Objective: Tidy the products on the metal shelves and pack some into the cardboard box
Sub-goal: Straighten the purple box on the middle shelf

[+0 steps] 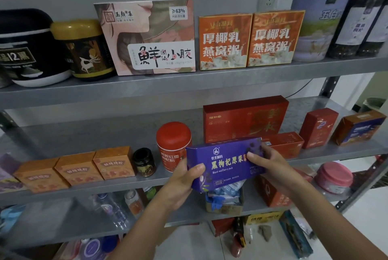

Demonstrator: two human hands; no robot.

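Holding a purple box [225,163] of black wolfberry pulp just off the front edge of the middle shelf [84,135], a person has the left hand [182,180] under its lower left corner, thumb on the face. The right hand [270,165] takes its upper right end, thumb across the print. Both grips are closed on the box.

The box hangs before a red canister [173,140] and a large red box [243,117] standing further back. Left of the canister, a small dark jar [144,162] and three orange boxes [76,168] line the front edge, with bare metal open behind them to the wall. More red boxes [318,127] stand closely set at the right end. Along the top shelf [147,85], products stand side by side from end to end.
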